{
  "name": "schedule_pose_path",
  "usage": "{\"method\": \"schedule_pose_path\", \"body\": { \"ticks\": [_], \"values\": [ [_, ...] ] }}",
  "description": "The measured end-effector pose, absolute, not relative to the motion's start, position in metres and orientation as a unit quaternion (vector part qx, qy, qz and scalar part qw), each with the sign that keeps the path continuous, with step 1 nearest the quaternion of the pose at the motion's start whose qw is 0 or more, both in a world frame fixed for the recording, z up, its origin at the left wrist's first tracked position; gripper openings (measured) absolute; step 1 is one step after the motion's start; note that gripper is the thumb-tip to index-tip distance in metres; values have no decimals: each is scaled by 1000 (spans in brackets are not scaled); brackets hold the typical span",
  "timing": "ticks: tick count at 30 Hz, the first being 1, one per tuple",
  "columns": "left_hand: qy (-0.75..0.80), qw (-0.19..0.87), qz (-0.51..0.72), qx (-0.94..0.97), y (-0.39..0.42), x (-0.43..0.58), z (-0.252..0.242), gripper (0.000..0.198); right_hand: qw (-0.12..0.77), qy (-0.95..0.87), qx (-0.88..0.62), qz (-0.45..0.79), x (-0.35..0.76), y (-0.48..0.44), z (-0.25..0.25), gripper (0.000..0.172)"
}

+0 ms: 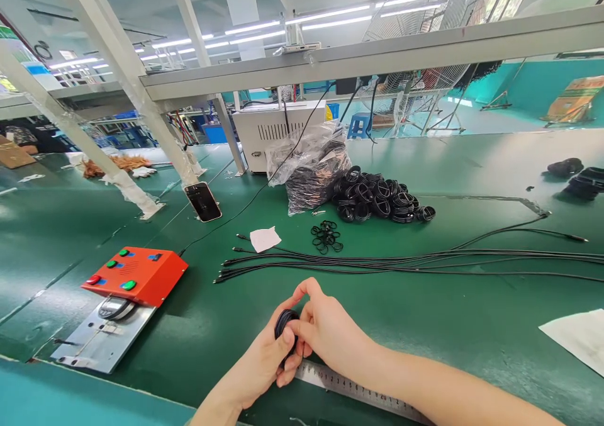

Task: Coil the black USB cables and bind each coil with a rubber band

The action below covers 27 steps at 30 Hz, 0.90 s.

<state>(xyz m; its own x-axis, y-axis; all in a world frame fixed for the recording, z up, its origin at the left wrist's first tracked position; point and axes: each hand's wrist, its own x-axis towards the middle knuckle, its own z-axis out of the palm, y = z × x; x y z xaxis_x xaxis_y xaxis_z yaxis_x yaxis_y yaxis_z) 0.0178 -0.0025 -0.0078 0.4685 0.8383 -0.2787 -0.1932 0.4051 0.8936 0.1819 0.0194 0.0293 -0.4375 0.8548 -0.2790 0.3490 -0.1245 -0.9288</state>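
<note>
Fingers of your left hand (257, 368) and right hand (328, 336) pinch a small coil of black cable (284, 326) between them, its loop standing roughly upright and lying closer to your left palm, just above a flat steel ruler (361, 391) slanting away rightward.

At six o'clock, one left hand (255, 372) and one right hand (330, 335) share one black coil (284, 323); at eight o'clock, one orange box (136, 276) carries three green buttons (123, 252) and one red button (93, 279).
</note>
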Motion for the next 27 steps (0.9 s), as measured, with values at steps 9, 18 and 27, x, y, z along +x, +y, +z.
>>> {"method": "schedule_pose_path", "body": {
  "ticks": [9, 18, 27],
  "values": [
    [447, 720, 278, 452, -4, 21, -8, 102, -20, -914, -392, 104, 174, 20, 15, 47],
    [539, 591, 200, 566, 3, 18, 13, 40, 94, -930, -354, -26, 166, 18, -5, 50],
    [569, 481, 221, 630, 2, 19, 9, 15, 167, -883, -341, 275, 186, 25, 20, 47]
  ]
}}
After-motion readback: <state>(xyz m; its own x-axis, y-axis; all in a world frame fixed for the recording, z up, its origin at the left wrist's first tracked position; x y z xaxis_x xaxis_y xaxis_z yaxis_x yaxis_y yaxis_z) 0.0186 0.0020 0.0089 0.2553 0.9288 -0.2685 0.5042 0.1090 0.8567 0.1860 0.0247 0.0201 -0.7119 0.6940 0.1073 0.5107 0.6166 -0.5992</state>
